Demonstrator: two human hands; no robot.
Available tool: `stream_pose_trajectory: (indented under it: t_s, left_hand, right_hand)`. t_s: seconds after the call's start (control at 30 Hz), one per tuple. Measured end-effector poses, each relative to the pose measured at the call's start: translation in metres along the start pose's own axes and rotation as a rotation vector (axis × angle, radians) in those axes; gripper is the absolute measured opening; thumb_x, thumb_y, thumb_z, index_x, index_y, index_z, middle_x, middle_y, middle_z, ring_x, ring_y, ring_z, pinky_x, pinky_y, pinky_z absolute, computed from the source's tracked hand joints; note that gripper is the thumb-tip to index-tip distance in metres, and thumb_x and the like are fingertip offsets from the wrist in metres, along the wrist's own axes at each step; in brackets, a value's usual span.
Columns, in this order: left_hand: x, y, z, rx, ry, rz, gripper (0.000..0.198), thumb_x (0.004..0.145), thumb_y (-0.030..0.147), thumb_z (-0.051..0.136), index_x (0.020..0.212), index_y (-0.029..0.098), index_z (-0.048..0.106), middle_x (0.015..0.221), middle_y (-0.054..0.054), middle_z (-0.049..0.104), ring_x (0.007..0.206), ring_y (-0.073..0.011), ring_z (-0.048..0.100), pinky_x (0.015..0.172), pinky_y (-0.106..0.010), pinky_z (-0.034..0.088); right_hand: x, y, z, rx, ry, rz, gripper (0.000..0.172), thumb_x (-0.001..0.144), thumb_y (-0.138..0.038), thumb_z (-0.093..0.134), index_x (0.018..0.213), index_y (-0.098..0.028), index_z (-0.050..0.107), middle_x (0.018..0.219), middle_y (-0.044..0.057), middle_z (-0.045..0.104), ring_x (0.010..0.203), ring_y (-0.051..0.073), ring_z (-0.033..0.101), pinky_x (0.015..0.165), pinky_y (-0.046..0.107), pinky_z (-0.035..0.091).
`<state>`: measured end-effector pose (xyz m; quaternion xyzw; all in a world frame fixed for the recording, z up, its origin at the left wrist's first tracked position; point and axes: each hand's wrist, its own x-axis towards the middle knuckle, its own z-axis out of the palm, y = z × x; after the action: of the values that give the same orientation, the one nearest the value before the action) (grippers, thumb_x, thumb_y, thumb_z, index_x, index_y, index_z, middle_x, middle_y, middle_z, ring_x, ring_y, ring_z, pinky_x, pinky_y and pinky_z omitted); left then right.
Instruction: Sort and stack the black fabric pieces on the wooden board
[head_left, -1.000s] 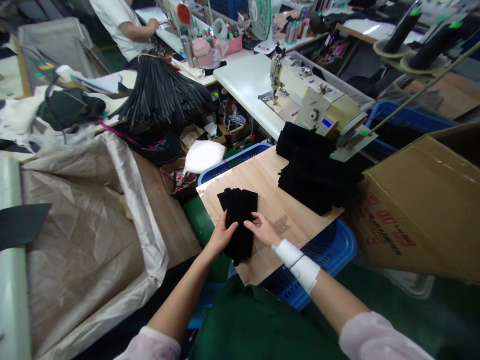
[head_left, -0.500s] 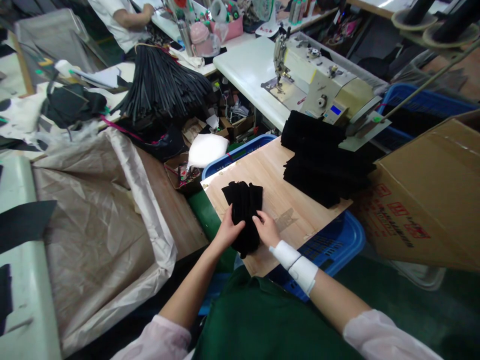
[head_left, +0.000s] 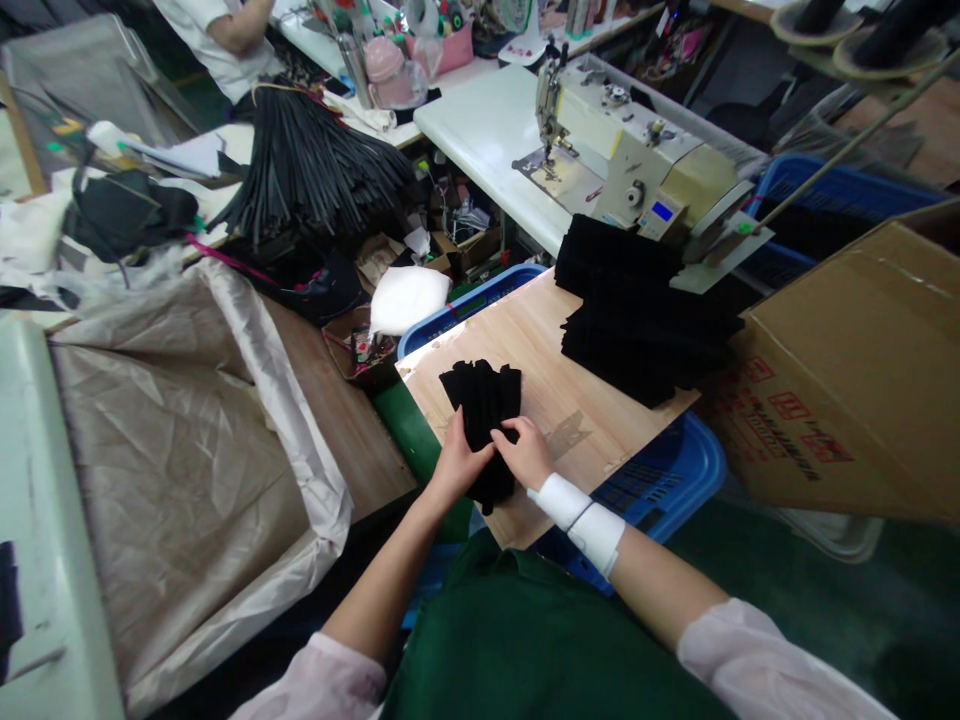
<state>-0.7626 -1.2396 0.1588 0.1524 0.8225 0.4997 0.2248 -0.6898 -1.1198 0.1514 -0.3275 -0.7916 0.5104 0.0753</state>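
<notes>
A bundle of black fabric pieces (head_left: 487,395) lies at the near left of a wooden board (head_left: 517,325). My left hand (head_left: 459,462) grips the bundle's left side, with the thumb across its top. My right hand (head_left: 527,452) is over the bundle's right side, thumb and fingertips pinched together close to my left thumb. Whether cloth is between those right fingertips is too small to tell. Larger stacks of black fabric (head_left: 637,310) rest on the board's far right part.
The board sits on a blue plastic basket (head_left: 694,465). Beyond it stands a sewing machine (head_left: 637,150) on a white table. A cardboard box (head_left: 855,370) is at the right, a cloth-lined bin (head_left: 187,470) at the left. Another person's arm (head_left: 240,25) shows beside hanging black strips (head_left: 315,170).
My right hand has moved left across the bundle, its thumb and fingers now pinched near my left thumb. My left hand keeps its hold. The whole view has shifted slightly.
</notes>
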Motion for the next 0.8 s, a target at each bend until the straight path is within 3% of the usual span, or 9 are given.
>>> stream_pose_trajectory:
  t_s: [0.07,0.2,0.33,0.4,0.5,0.6,0.7,0.8]
  left_hand:
    - [0.000,0.000,-0.002,-0.004,-0.013,-0.036,0.083,0.067,0.028,0.073,0.142,0.014,0.039,0.142,-0.017,0.048,0.135,-0.0328,0.042,0.115,-0.049,0.030]
    - [0.003,-0.001,-0.010,-0.088,-0.043,-0.119,0.075,0.074,0.027,0.067,0.143,0.015,0.039,0.143,-0.015,0.048,0.136,-0.0307,0.042,0.117,-0.048,0.028]
    - [0.005,-0.004,-0.014,-0.134,-0.065,-0.139,0.072,0.075,0.024,0.062,0.143,0.016,0.040,0.143,-0.012,0.050,0.137,-0.0293,0.041,0.118,-0.047,0.026]
    - [0.005,-0.004,-0.015,-0.134,-0.068,-0.135,0.072,0.074,0.020,0.061,0.143,0.017,0.040,0.142,-0.011,0.051,0.136,-0.0286,0.042,0.118,-0.047,0.026]
    - [0.005,-0.001,-0.015,-0.130,-0.072,-0.122,0.072,0.072,0.017,0.059,0.142,0.017,0.041,0.140,-0.011,0.053,0.134,-0.0278,0.044,0.118,-0.046,0.027]
    - [0.003,0.004,-0.014,-0.117,-0.082,-0.101,0.073,0.071,0.018,0.061,0.141,0.016,0.042,0.138,-0.012,0.054,0.131,-0.0286,0.047,0.116,-0.046,0.031]
    - [0.002,0.007,-0.012,-0.071,-0.081,-0.055,0.076,0.070,0.025,0.067,0.141,0.015,0.041,0.136,-0.015,0.054,0.130,-0.0306,0.048,0.113,-0.047,0.035]
    - [0.002,0.003,-0.009,-0.044,-0.063,-0.029,0.079,0.069,0.026,0.070,0.141,0.013,0.040,0.137,-0.017,0.052,0.133,-0.0319,0.045,0.114,-0.049,0.033]
  right_hand:
    - [-0.001,0.004,0.000,0.013,0.009,0.012,0.013,0.080,-0.025,0.056,0.089,-0.019,0.063,0.096,0.010,0.067,0.095,0.024,0.063,0.090,0.039,0.049]
    - [-0.004,0.011,-0.004,0.099,0.053,-0.046,0.038,0.080,-0.015,0.048,0.117,-0.020,0.053,0.111,0.009,0.064,0.101,0.022,0.062,0.092,0.039,0.049]
    - [-0.004,0.008,-0.006,0.039,-0.013,-0.118,0.026,0.080,-0.008,0.041,0.089,-0.020,0.062,0.093,0.006,0.063,0.095,0.021,0.062,0.092,0.036,0.048]
    - [-0.003,0.004,-0.006,0.010,-0.036,-0.115,0.026,0.081,-0.009,0.041,0.081,-0.020,0.065,0.094,0.007,0.063,0.096,0.021,0.062,0.093,0.035,0.048]
    - [-0.002,-0.005,-0.005,-0.023,-0.017,-0.063,0.014,0.085,-0.023,0.054,0.086,-0.019,0.067,0.099,0.008,0.063,0.099,0.022,0.062,0.093,0.035,0.047]
    - [-0.004,-0.012,-0.003,-0.059,-0.004,-0.014,0.021,0.081,-0.038,0.065,0.088,-0.019,0.067,0.099,0.007,0.062,0.097,0.022,0.062,0.091,0.034,0.048]
    - [-0.004,-0.015,-0.001,-0.087,-0.014,0.015,0.024,0.077,-0.039,0.069,0.089,-0.018,0.066,0.099,0.007,0.061,0.096,0.021,0.062,0.089,0.033,0.048]
    - [-0.002,-0.014,0.001,-0.122,-0.031,0.031,0.015,0.079,-0.032,0.065,0.085,-0.019,0.065,0.098,0.006,0.060,0.094,0.021,0.061,0.088,0.033,0.048]
